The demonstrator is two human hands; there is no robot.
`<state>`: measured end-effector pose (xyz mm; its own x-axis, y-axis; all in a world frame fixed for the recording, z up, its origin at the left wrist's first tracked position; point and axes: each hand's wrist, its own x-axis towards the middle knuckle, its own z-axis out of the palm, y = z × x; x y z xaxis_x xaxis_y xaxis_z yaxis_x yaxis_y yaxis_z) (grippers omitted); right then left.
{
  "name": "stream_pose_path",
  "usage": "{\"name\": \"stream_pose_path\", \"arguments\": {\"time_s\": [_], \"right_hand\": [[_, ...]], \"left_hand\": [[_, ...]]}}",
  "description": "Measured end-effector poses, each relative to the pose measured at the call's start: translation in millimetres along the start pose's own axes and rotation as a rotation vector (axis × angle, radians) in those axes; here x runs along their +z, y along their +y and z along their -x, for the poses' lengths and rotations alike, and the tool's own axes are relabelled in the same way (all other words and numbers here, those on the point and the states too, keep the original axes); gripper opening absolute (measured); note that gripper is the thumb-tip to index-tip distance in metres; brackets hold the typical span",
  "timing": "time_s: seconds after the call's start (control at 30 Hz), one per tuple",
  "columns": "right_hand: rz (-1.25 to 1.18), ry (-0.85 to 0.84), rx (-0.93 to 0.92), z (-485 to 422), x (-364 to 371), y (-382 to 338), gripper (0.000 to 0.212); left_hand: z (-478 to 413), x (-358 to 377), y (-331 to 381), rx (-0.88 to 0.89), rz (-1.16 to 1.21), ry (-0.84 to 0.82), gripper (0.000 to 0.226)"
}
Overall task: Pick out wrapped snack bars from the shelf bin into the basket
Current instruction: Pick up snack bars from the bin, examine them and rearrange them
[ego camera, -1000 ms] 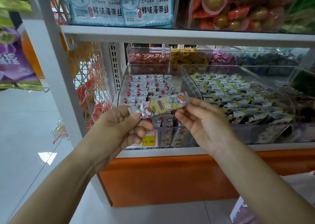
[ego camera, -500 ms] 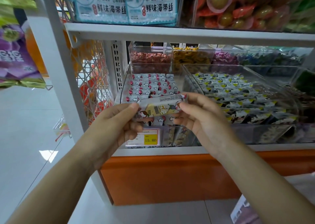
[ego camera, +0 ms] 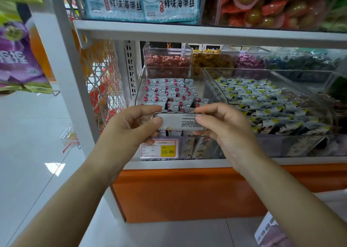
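Observation:
A wrapped snack bar (ego camera: 178,122) is held level in front of the shelf, its pale back with small printed text turned up to me. My left hand (ego camera: 131,128) pinches its left end between thumb and fingers. My right hand (ego camera: 223,126) pinches its right end the same way. Just behind the bar stands the clear shelf bin (ego camera: 144,74), filled with several rows of the same white-and-red wrapped bars (ego camera: 169,92). No basket shows in view.
A second clear bin (ego camera: 300,74) of black-and-yellow wrapped snacks sits to the right. Smaller candy tubs (ego camera: 167,58) line the back. A shelf board (ego camera: 187,32) hangs overhead, a yellow price tag (ego camera: 159,150) is on the bin front, and a white upright post (ego camera: 62,58) stands at left.
The bar has been rolled over between both hands, from its colourful cartoon front to its pale printed back. Both hands sank slightly toward the bin front.

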<state>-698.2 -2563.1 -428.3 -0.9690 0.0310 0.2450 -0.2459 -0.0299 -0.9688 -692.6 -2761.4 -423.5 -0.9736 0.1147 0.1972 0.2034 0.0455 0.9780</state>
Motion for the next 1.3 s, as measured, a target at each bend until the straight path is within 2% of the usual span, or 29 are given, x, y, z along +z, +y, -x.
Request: {"name": "stream_pose_path", "arguments": {"time_s": [0.23,0.37,0.53,0.7,0.8,0.9,1.03,1.3], "right_hand": [[0.132,0.081,-0.068,1,0,-1,0.019],[0.273,0.094,-0.205,5,4,-3,0.016],[0.312,0.043,-0.247,9,10,-4,0.013],[0.297,0.036,-0.184,8,10,-3,0.018],[0.223,0.026,-0.086,6,7,-4,0.02],[0.046,-0.076,0.088,3,2,-8,0.018],[-0.072,-0.218,0.243,0,-3,-11,0.018],[-0.086,-0.325,0.241,-3,-8,-11,0.025]], "left_hand": [[3,5,2,0.078,-0.142,-0.001,0.022],[6,13,0,0.099,-0.219,0.043,0.011],[2,12,0,0.047,-0.184,0.11,0.023],[1,11,-2,0.092,-0.231,0.147,0.028],[5,13,0,0.185,-0.352,0.074,0.023],[5,13,1,0.225,-0.411,-0.007,0.029],[0,5,1,0.157,-0.317,-0.066,0.034],[-3,1,-1,0.133,-0.184,-0.119,0.035]]}}
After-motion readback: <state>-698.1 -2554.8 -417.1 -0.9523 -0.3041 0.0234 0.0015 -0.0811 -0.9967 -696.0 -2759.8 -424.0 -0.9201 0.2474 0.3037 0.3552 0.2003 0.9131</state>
